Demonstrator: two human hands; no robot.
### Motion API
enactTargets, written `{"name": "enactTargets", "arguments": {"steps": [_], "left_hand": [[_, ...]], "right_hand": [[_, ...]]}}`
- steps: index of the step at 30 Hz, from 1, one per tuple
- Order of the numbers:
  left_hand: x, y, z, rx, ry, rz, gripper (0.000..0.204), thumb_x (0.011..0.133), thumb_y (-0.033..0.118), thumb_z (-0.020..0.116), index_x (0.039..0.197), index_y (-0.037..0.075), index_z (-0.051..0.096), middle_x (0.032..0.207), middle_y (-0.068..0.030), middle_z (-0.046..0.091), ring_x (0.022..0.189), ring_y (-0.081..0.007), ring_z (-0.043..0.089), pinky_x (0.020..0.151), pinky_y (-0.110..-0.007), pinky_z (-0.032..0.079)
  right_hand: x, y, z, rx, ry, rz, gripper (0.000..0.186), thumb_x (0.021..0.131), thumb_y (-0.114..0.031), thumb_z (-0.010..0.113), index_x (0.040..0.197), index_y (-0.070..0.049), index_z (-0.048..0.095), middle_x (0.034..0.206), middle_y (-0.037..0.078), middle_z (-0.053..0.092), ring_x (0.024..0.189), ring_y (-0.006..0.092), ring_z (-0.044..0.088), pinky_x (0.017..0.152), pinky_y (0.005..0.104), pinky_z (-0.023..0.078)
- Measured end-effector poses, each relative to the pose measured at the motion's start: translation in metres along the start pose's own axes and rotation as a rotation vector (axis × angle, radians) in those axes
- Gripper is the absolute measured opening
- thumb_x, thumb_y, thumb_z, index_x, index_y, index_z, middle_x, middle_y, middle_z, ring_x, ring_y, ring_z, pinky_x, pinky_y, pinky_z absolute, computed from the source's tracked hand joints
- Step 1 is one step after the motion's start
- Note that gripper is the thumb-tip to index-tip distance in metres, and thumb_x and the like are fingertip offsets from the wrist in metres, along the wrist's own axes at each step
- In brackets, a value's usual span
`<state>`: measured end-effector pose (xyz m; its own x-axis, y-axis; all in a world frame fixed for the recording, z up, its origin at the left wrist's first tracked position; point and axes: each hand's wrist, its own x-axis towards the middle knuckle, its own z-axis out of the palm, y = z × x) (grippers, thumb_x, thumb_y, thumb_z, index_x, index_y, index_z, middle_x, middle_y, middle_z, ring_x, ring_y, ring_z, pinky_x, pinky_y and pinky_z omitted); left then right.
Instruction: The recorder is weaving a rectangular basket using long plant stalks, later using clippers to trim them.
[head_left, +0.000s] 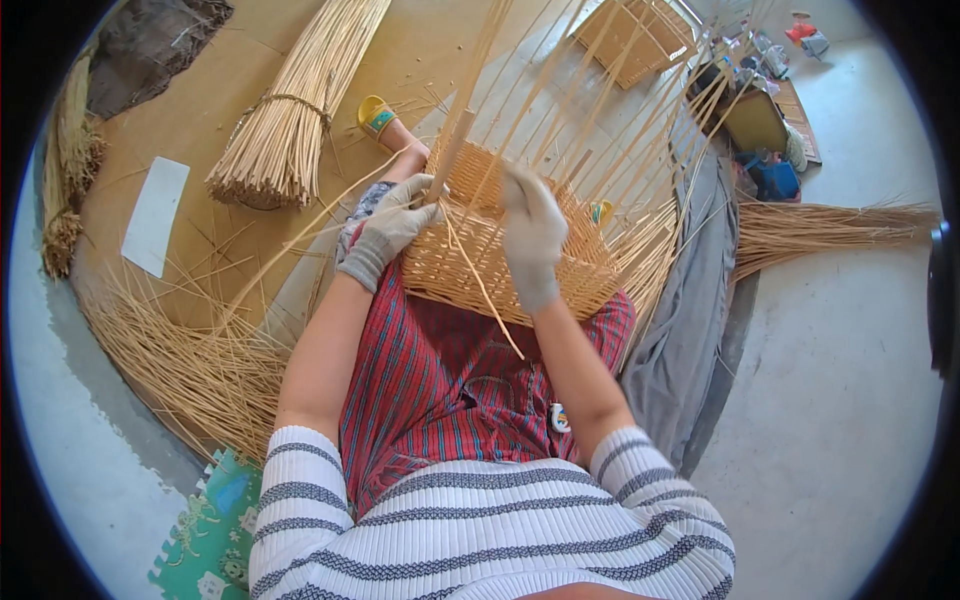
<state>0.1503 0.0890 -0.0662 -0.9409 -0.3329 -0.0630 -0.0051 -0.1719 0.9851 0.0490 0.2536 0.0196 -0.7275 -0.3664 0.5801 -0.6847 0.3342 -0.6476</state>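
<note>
A half-woven wicker basket (470, 262) rests on my lap, tall thin stakes (600, 110) rising from its sides. My left hand (397, 218), in a pale knitted glove, is closed round a flat wooden corner post (456, 145) at the basket's left corner. A loose wicker strand (480, 285) hangs from beside those fingers down over the near wall. Above the near wall, right of the middle, is my gloved right hand (533, 235). It is smeared by motion, and whether its fingers hold anything does not show.
A tied bundle of wicker rods (275, 150) lies ahead on the left, with loose rods (190, 350) nearer me. Grey cloth (680, 320) runs along my right side, past it another rod bundle (830, 235). A second basket (635, 45) stands at the far side.
</note>
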Motion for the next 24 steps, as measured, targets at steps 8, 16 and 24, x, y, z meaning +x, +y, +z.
{"name": "enactTargets", "arguments": {"steps": [8,16,24], "left_hand": [[-0.001,-0.018,0.012,0.003,0.142,0.011,0.034,0.09,0.007,0.075,0.123,0.004,0.065,0.102,0.0012,0.068,0.087,-0.0061,0.06,0.08,-0.023,0.051],[0.0,-0.007,0.02,0.237,0.297,0.078,0.034,0.091,0.007,0.074,0.123,0.002,0.067,0.091,0.0025,0.068,0.077,-0.0042,0.059,0.068,-0.021,0.049],[-0.035,-0.009,0.056,0.312,0.727,0.067,0.026,0.084,0.01,0.079,0.1,0.005,0.058,0.098,-0.0094,0.068,0.08,-0.0193,0.065,0.072,-0.032,0.053]], "right_hand": [[0.003,-0.004,-0.011,0.328,-0.355,0.512,0.056,0.096,-0.003,0.061,0.148,-0.015,0.045,0.117,0.014,0.072,0.088,0.0196,0.073,0.069,0.0323,0.057],[0.038,0.004,0.024,-0.268,-0.174,-0.006,0.064,0.095,-0.016,0.064,0.153,-0.019,0.038,0.119,0.018,0.071,0.097,0.0333,0.071,0.077,0.0405,0.057],[-0.09,0.05,-0.08,0.799,-0.059,0.911,0.022,0.105,-0.017,0.053,0.116,-0.001,0.063,0.091,0.007,0.072,0.051,0.005,0.046,0.044,0.0223,0.038]]}}
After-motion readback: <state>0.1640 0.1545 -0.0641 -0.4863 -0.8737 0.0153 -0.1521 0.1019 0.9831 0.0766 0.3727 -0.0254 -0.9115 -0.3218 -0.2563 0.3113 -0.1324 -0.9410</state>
